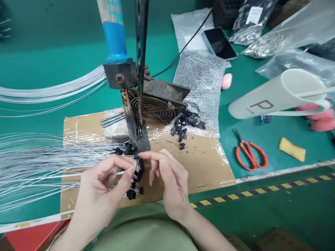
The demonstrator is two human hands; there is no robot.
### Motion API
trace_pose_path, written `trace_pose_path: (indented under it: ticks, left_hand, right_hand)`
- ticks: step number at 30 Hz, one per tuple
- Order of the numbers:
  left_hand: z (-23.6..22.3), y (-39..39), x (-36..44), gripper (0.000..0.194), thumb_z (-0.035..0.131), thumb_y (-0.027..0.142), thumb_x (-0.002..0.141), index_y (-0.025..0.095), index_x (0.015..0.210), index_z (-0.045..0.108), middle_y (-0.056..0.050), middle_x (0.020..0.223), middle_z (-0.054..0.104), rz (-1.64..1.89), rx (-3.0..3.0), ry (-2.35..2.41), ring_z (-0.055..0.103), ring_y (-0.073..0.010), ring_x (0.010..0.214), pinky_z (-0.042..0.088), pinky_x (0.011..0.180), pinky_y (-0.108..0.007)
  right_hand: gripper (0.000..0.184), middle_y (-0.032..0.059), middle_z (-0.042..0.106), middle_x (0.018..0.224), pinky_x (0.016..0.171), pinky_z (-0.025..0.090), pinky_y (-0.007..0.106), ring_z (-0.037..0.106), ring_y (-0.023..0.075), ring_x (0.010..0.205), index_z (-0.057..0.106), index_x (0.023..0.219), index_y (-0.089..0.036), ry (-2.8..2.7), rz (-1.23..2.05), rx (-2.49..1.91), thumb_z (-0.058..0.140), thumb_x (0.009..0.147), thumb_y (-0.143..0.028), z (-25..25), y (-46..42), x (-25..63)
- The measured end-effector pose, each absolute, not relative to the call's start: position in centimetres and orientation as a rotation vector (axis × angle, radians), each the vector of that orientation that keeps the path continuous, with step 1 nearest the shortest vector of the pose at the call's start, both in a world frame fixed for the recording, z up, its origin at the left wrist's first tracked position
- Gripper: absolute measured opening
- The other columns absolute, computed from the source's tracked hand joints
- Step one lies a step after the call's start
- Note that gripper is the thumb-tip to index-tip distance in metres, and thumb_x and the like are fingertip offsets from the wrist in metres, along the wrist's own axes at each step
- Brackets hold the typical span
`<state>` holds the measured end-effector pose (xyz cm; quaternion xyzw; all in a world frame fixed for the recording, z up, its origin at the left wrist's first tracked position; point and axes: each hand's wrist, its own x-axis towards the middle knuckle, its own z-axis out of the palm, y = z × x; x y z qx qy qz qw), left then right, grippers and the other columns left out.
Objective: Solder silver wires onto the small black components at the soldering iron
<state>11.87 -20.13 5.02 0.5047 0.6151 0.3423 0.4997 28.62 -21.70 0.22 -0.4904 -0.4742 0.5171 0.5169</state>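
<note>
Closest to you, your left hand [104,183] pinched a thin white wire [116,173] between thumb and finger, so its grip was closed on that wire. Your right hand [167,177] met it from the other side, fingertips pressed close together at the wire's end; I could not tell if they held a part or only touched it. A bunch of small black parts [134,183] hung just under your fingers, already sitting on wire ends.

Many more white wires [39,164] fanned out to your left across the cardboard sheet [206,164]. They could tangle if you pulled one sideways.

Just past your fingers stood the soldering iron [129,115], its tip pointing down in a black stand [141,69]. Your fingertips were very near it. I think a small slip upward could burn you.

Behind it lay a dusty fan [157,104] and a pile of loose black parts [187,122] on bubble wrap [201,83]. A bump could scatter them.

Farther right on the green worktop [288,181] lay red scissors [250,153], a yellow sponge [291,149] and a white tube [280,94].
</note>
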Motion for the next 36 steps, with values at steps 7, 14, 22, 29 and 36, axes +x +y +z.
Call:
trace_pose_path:
  ticks: [7, 14, 22, 29, 36]
  left_hand:
    - [5.4, -19.7, 12.8, 0.010, 0.076, 0.023, 0.086, 0.021, 0.077, 0.075, 0.000, 0.091, 0.078, 0.835, 1.137, 1.601, 0.063, -0.0092, 0.070, 0.049, 0.064, -0.017]
    - [5.2, -18.9, 12.3, 0.010, 0.074, 0.023, 0.087, 0.021, 0.077, 0.073, 0.000, 0.089, 0.078, 0.802, 1.222, 1.570, 0.061, -0.0097, 0.070, 0.049, 0.065, -0.017]
    - [4.8, -18.0, 11.7, 0.010, 0.075, 0.025, 0.088, 0.020, 0.080, 0.074, -0.002, 0.089, 0.079, 0.782, 1.248, 1.544, 0.061, -0.0104, 0.068, 0.048, 0.062, -0.018]
    - [4.9, -17.2, 12.1, 0.008, 0.078, 0.023, 0.085, 0.019, 0.079, 0.074, -0.001, 0.079, 0.075, 0.824, 1.197, 1.560, 0.057, -0.0107, 0.063, 0.045, 0.058, -0.020]
    - [5.0, -16.8, 12.2, 0.007, 0.077, 0.020, 0.083, 0.020, 0.077, 0.074, 0.000, 0.077, 0.070, 0.844, 1.189, 1.599, 0.054, -0.0097, 0.061, 0.039, 0.053, -0.020]
  right_hand:
    - [0.029, -0.0067, 0.048, 0.072, 0.061, 0.040, 0.029, 0.044, 0.0129, 0.058, 0.053, 0.135, -0.027, -1.287, 1.155, -1.221, 0.040, 0.110, -0.021, 0.7, -22.0, 29.8]
    - [0.021, -0.0032, 0.046, 0.080, 0.067, 0.039, 0.030, 0.048, 0.0136, 0.072, 0.043, 0.084, -0.023, -1.454, 0.984, -1.233, 0.047, 0.101, -0.012, 1.1, -21.0, 30.3]
    - [0.021, 0.0050, 0.077, 0.118, 0.098, 0.057, 0.031, 0.076, 0.0180, 0.106, 0.059, 0.087, -0.022, -1.318, 1.043, -1.164, 0.067, 0.092, -0.004, 1.4, -20.4, 29.3]
    - [0.022, 0.0058, 0.080, 0.122, 0.099, 0.061, 0.033, 0.079, 0.0200, 0.107, 0.061, 0.087, -0.023, -1.206, 1.157, -1.128, 0.067, 0.092, -0.002, 1.1, -20.2, 29.1]
    - [0.023, 0.0045, 0.080, 0.121, 0.094, 0.062, 0.030, 0.080, 0.0193, 0.105, 0.062, 0.085, -0.023, -1.182, 1.151, -1.146, 0.070, 0.090, -0.002, 1.3, -19.5, 28.9]
